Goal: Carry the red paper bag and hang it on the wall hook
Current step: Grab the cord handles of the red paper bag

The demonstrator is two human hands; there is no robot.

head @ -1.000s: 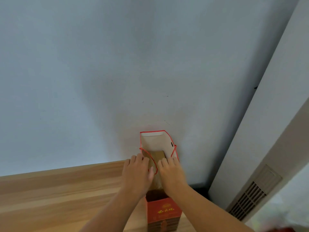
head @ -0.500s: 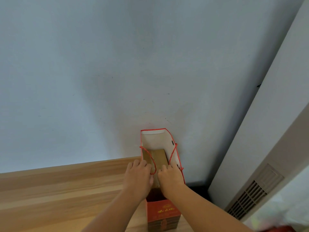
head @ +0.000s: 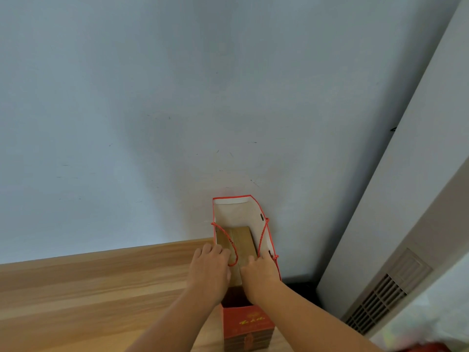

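Observation:
The red paper bag [head: 247, 323] stands upright on the wooden table, its far side against the wall. Its mouth is open, showing a white lining [head: 236, 214] and a brown box [head: 241, 240] inside. Two red rope handles [head: 229, 242] droop into the opening. My left hand [head: 209, 268] curls over the bag's near left rim beside one rope loop. My right hand [head: 258, 273] grips the near right rim beside the other rope. No wall hook is in view.
The wooden table [head: 88, 288] runs left from the bag along a pale wall [head: 177, 110]. A white column [head: 406, 186] rises at the right, with a vent grille [head: 380, 298] low beside it. A small dark mark [head: 393, 129] sits on the column's edge.
Both hands have slid back toward me along the bag's rim and a little apart. More of the brown box and the rope handles shows now. The bag stays on the table.

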